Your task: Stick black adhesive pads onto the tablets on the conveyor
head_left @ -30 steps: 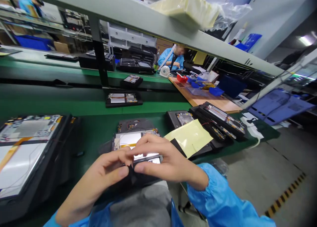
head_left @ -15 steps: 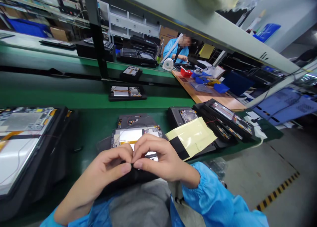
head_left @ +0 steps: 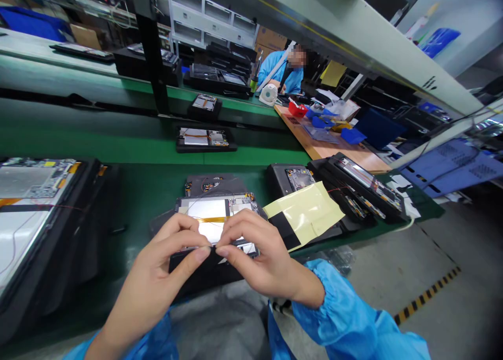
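My left hand (head_left: 173, 255) and my right hand (head_left: 255, 247) meet at their fingertips over the near edge of an opened tablet (head_left: 207, 229). Both pinch, thumb against fingers, at a small dark bit too small to make out. The tablet lies face down in a black holder, showing a white battery, an orange flat cable and circuit boards. To the right of my right hand lies a yellow glossy sheet (head_left: 310, 213) with a black strip (head_left: 283, 230) at its near left end.
Stacked opened tablets (head_left: 35, 224) fill the left side. More black trays with tablets (head_left: 365, 187) stand at the right. Another tablet (head_left: 205, 138) rests farther back on the green bench. A metal post (head_left: 155, 61) rises there. Beyond sits a person in blue (head_left: 275, 66) behind a small fan (head_left: 269, 94).
My hands have drawn slightly apart and up, their fingertips still close together. More of the tablet's near side shows. The whole view has shifted a little.
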A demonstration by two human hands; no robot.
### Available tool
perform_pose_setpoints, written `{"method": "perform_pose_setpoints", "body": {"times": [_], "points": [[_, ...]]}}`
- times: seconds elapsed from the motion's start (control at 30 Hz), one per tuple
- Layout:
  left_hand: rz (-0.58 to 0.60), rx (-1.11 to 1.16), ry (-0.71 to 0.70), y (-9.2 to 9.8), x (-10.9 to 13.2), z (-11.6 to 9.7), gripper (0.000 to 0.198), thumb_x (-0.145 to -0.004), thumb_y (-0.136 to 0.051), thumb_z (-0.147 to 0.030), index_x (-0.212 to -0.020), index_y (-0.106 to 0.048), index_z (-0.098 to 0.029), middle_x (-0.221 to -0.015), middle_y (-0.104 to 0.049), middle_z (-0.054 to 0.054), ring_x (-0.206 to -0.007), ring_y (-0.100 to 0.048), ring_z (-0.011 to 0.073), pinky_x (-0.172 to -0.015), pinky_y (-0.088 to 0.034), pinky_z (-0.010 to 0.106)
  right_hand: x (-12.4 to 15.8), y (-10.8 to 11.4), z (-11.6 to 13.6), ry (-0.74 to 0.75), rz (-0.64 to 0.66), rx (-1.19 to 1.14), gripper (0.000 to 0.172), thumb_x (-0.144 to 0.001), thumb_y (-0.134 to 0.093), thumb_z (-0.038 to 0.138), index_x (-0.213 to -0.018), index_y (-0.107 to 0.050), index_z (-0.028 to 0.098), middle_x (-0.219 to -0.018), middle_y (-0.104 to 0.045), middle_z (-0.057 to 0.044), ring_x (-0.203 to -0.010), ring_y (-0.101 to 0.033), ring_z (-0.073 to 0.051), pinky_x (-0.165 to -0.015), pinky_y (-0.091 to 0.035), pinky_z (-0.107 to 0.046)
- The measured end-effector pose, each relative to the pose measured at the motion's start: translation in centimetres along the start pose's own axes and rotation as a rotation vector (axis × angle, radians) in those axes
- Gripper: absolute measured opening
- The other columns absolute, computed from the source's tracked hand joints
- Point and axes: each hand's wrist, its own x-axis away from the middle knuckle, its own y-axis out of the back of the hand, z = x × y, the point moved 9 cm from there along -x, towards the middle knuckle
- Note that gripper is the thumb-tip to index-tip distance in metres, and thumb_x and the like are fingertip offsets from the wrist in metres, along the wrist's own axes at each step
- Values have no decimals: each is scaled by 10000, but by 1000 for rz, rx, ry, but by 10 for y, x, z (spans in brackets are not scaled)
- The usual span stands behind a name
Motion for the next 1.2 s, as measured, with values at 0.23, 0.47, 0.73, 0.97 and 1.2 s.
{"method": "perform_pose_setpoints", "body": {"times": [0.23, 0.47, 0.73, 0.97, 1.2], "points": [[-466, 140, 164, 49, 17, 38, 232, -934, -848, -470, -843, -751, -280, -994, -659, 14, -993, -633, 198, -821, -536, 292, 5, 22, -1, -98, -71, -21, 118, -1033, -695, 144, -955, -706, 232, -938, -737, -52, -904, -713, -214, -856, -609, -365], [-506, 290, 400, 56, 7, 71, 556, -651, -1014, -584, -1085, -789, -319, -1140, -774, 32, -1152, -691, 302, -1103, -591, 467, 40, 69, -58, -466, -224, -204, 168, -985, -828, 324, -1134, -758, 289, -1228, -731, -65, -1123, -721, -217, -945, -636, -343], [-332, -173, 188, 63, 6, 119, 686, -761, -909, -581, -1336, -699, -272, -1436, -664, 91, -1452, -569, 414, -1328, -374, 552, 109, 27, -92, -641, -365, 26, 671, -1041, -738, 361, -1622, -406, 313, -1502, -669, -146, -1456, -618, -290, -1285, -459, -549], [-596, 367, 415, 63, -11, 183, 766, -721, -950, -567, -1333, -598, -271, -1367, -676, 92, -1293, -726, 311, -1196, -538, 454, 145, -14, -123, -767, -513, 116, 949, -1011, -722, 503, -1747, -176, 257, -1842, -214, -218, -1733, -228, -380, -1372, -275, -664], [-649, 520, 452, 38, -6, 145, 629, -765, -958, -447, -1273, -617, -300, -1251, -701, 29, -1035, -805, 224, -916, -651, 332, 135, 14, -136, -755, -869, -58, 902, -969, -743, 531, -1672, -237, 283, -1644, -482, -214, -1542, -518, -310, -1230, -502, -535]]}}
